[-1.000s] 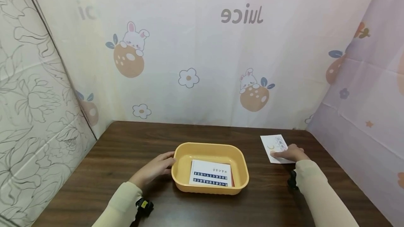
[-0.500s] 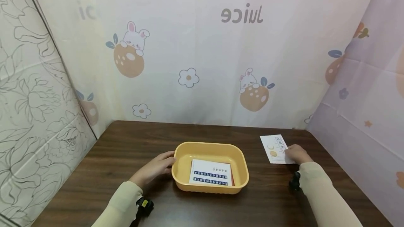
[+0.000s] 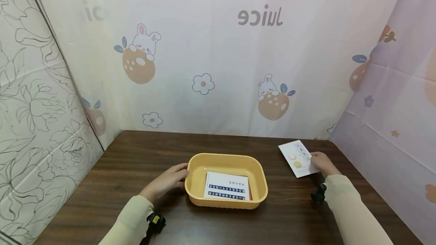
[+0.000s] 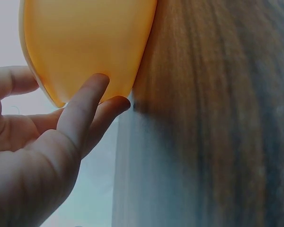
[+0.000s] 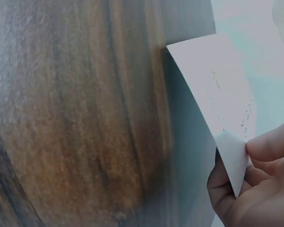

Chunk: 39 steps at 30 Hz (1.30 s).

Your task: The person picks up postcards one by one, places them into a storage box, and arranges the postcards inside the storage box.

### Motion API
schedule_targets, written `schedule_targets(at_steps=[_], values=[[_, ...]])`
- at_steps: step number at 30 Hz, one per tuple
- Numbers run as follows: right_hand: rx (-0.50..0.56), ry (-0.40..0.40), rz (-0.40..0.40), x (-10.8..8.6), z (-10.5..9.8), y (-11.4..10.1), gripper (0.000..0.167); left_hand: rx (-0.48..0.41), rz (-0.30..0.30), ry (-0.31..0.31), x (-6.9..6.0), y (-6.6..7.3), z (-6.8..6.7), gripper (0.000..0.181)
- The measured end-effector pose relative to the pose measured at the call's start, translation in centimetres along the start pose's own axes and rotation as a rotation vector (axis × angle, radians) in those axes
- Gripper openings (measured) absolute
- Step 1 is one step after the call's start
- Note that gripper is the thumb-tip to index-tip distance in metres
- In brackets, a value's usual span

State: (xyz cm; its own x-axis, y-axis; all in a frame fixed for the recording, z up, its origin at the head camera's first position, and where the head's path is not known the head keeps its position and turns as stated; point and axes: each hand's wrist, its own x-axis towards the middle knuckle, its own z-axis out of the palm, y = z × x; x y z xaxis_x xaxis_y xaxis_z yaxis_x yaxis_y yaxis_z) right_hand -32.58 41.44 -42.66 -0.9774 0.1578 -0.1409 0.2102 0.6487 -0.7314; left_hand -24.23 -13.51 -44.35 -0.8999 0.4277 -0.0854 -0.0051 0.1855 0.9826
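My left hand (image 3: pixel 165 182) holds the left end of a yellow plastic basin (image 3: pixel 253 163). In the left wrist view, fingers rest against the basin's outer wall (image 4: pixel 92 42) while another digit reaches over the rim. Inside the basin lies a white card (image 3: pixel 226 180) with dark blue bands of writing, a red edge showing beneath it. To the right, my right hand (image 3: pixel 323 163) pinches a white card (image 3: pixel 294 158) printed with characters and a yellow moon picture. The right wrist view shows this card (image 5: pixel 213 85) tilted off the table, its corner between thumb and fingers.
Both hands are over a dark brown wood-grain table (image 3: pixel 143 150). A patterned cloth (image 3: pixel 204 48) hangs behind its back edge, and more cloth (image 3: pixel 402 97) hangs along the right side. A black wrist camera (image 3: pixel 156 222) sits at the left wrist.
The right thumb has moved from the card's face to its right edge. The card has turned slightly and lifted at the right hand. Left hand and basin stay in place.
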Motion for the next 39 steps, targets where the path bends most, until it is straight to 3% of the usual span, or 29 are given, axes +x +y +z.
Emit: schedule_targets(at_steps=[28, 39], values=[[0.004, 0.154, -0.103, -0.7, 1.4, -4.3, 0.050, 0.003, -0.007, 0.015, 0.0, -0.2, -0.1, 0.057], [-0.019, 0.100, -0.206, -2.1, 2.8, -8.1, 0.049, 0.005, -0.006, 0.007, 0.1, -0.1, -0.1, 0.056]])
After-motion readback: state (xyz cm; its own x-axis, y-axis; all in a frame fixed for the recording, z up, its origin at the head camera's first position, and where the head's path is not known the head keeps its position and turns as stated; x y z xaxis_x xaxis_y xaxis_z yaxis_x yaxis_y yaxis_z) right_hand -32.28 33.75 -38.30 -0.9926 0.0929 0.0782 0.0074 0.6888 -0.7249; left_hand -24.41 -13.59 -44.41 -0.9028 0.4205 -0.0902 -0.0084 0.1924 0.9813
